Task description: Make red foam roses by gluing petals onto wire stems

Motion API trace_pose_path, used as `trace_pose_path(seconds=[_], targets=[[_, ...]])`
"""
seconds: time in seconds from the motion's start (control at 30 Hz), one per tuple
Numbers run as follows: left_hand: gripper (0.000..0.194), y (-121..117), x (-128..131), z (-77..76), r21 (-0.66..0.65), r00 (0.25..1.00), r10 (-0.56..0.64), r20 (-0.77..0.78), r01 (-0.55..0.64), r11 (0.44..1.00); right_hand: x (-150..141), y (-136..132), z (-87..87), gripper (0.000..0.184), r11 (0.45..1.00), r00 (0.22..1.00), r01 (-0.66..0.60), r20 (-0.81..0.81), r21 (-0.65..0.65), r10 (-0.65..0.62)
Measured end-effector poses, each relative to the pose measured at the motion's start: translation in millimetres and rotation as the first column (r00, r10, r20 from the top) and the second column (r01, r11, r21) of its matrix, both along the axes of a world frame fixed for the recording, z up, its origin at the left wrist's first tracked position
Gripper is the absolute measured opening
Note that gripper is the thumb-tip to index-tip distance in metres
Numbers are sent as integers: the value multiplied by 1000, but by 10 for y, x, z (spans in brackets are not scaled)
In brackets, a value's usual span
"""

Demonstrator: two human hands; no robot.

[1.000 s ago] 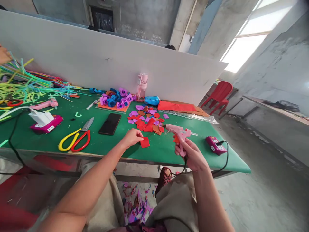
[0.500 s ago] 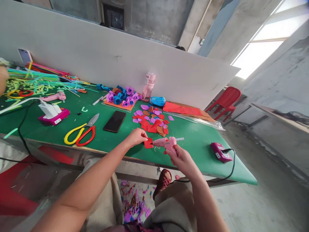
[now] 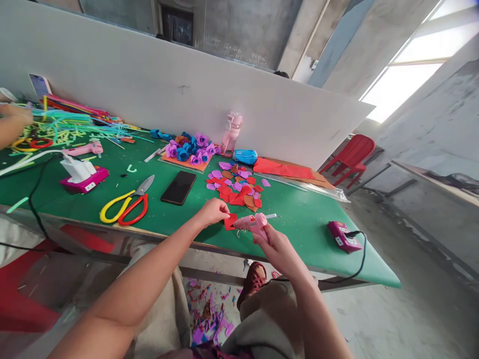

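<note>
Between the fingertips of my left hand [image 3: 213, 212] is the edge of a small red paper piece [image 3: 230, 222], close to the table's front edge. My right hand [image 3: 276, 243] is wrapped round the handle of a pink glue gun [image 3: 253, 224]. Its nozzle points left and meets or overlaps the red piece; actual contact I cannot tell. A pale glue stick [image 3: 271, 216] sticks out of the gun's back. Just beyond my hands lies a loose pile of red, purple and brown paper petals [image 3: 235, 187].
Left of my hands lie a black phone [image 3: 178, 188] and scissors [image 3: 127, 204] with yellow and red handles. Paper flowers [image 3: 190, 148], a pink bottle [image 3: 232, 133] and a blue pouch [image 3: 245, 156] stand behind. Magenta power strips [image 3: 344, 237] sit at both sides. Another person's hand [image 3: 15, 122] is far left.
My right hand has moved the glue gun slightly left, bringing its nozzle over the red paper piece. My left hand has hardly moved. The other person's hand reaches further into view.
</note>
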State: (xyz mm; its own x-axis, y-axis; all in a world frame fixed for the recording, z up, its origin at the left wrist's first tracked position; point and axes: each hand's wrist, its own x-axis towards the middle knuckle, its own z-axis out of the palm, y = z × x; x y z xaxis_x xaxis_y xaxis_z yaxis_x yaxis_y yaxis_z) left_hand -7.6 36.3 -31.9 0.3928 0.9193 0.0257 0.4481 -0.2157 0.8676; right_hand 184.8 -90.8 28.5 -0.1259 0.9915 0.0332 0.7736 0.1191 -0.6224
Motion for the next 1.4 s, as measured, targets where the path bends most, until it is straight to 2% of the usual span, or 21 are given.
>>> trace_pose_path(seconds=[0.63, 1.4], targets=[[10, -2, 2, 18, 12, 998, -6, -55, 7, 1000, -19, 12, 15, 25, 1000, 999, -25, 44, -9, 25], [9, -2, 5, 19, 6, 999, -14, -48, 14, 1000, -37, -1, 64, 24, 999, 990, 35, 139, -11, -33]])
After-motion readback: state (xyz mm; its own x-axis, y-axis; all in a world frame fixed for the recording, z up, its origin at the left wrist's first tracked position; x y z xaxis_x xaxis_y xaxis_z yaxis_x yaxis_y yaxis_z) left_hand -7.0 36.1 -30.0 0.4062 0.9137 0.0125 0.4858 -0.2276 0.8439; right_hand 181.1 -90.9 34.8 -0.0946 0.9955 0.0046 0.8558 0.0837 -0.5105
